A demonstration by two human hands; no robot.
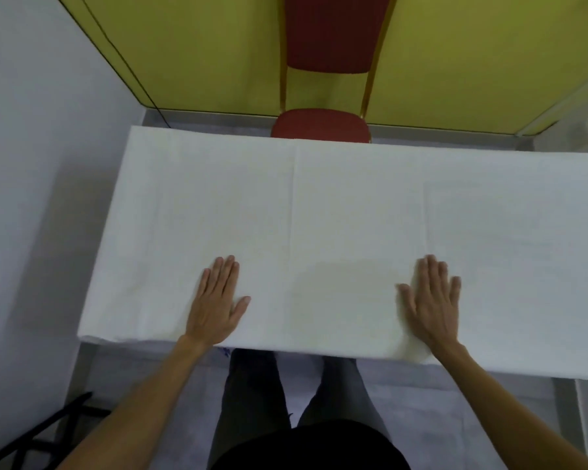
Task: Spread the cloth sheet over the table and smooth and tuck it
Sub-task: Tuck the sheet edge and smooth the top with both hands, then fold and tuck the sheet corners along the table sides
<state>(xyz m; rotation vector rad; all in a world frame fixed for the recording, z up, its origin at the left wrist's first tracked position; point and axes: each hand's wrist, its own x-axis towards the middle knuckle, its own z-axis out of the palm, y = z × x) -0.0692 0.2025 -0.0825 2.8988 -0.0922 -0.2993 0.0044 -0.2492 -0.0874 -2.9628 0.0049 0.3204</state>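
A white cloth sheet (pixel 319 205) lies flat over the whole table top, with a faint fold crease running front to back near the middle. It hangs a little over the near edge. My left hand (pixel 216 300) presses flat on the sheet near the front edge, left of centre, fingers straight and together. My right hand (pixel 430 300) presses flat on the sheet near the front edge, right of centre, fingers straight and slightly spread. The table itself is hidden under the cloth.
A red chair with a gold frame (pixel 323 125) stands at the table's far side against a yellow wall (pixel 201 52). A pale wall (pixel 31 164) runs close along the left. A black stand (pixel 34 435) sits on the floor at lower left.
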